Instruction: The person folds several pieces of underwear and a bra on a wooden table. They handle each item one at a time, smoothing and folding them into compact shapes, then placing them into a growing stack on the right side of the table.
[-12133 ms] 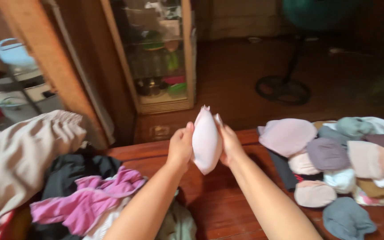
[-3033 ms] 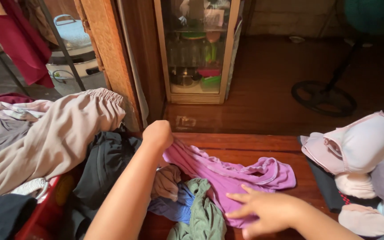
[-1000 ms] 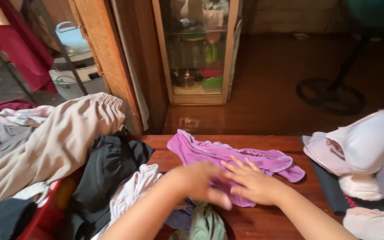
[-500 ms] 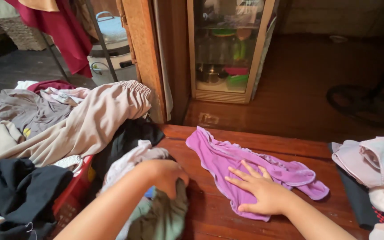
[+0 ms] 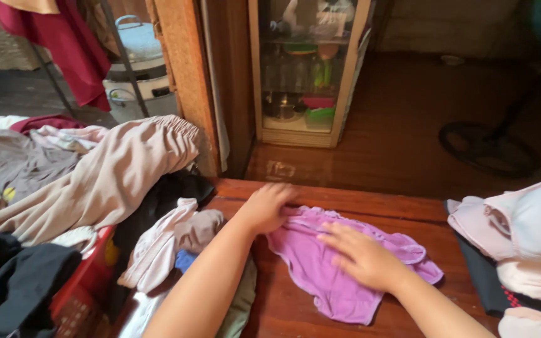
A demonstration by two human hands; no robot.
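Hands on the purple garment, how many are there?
2. The left hand presses the purple garment's upper left edge; the right hand lies flat on its middle.

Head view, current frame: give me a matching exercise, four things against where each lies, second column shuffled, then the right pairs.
Things:
1. purple garment
2. beige trousers
3. glass-front cabinet
4. pale pink padded garment

Places:
A. on the floor beyond the wooden table
B. at the right edge, on top of a pile
C. flat on the table under the left hand and right hand
D. draped over the heap at the left

Pairs: 1-C, 2-D, 3-A, 4-B
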